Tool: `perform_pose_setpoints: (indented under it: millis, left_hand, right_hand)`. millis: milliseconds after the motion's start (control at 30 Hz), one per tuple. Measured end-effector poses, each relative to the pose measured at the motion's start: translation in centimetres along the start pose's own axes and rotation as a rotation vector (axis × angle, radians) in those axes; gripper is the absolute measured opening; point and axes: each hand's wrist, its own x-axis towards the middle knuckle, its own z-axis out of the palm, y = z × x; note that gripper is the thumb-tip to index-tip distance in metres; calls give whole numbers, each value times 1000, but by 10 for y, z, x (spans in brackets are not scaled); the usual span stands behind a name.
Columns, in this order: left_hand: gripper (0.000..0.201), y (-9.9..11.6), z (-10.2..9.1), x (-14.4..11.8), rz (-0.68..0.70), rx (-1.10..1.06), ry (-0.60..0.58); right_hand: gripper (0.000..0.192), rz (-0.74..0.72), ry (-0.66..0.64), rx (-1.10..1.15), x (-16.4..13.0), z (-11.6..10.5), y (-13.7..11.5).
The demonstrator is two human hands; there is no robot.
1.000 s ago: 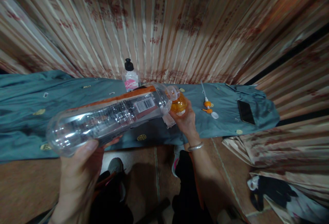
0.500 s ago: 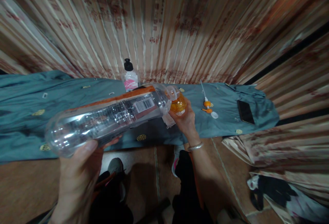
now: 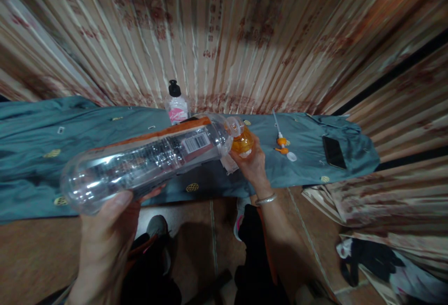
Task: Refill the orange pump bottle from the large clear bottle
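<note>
At frame centre we see the left hand (image 3: pixel 105 230) gripping the base of a big clear plastic bottle (image 3: pixel 147 160), tipped neck-down to the orange bottle (image 3: pixel 242 142) clasped in the right hand (image 3: pixel 252 165), seemingly so liquid passes between them.

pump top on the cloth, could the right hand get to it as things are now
Probably not yet: the right hand is closed around the small orange bottle. The pump top lies close beside it on bare cloth, unblocked.
</note>
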Motion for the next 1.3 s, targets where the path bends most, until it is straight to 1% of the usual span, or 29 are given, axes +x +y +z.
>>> perform_pose_setpoints:
  millis: [133, 300, 400, 767, 1067, 1300]
  left_hand:
    - [70, 1, 1, 1, 13, -4, -2]
    - [75, 1, 3, 0, 24, 0, -2]
    - [74, 1, 3, -1, 10, 8, 10]
    - [73, 1, 2, -1, 28, -3, -20]
    - [73, 6, 9, -1, 11, 0, -18]
    - [70, 1, 1, 0, 12, -18, -13]
  right_hand:
    - [72, -6, 11, 3, 0, 1, 0]
    - [74, 24, 9, -4, 1, 1, -4]
    - [74, 33, 0, -9, 1, 1, -4]
    - [72, 6, 8, 19, 0, 1, -2]
    - [72, 15, 4, 20, 0, 0, -1]
    - [69, 7, -4, 26, 0, 0, -2]
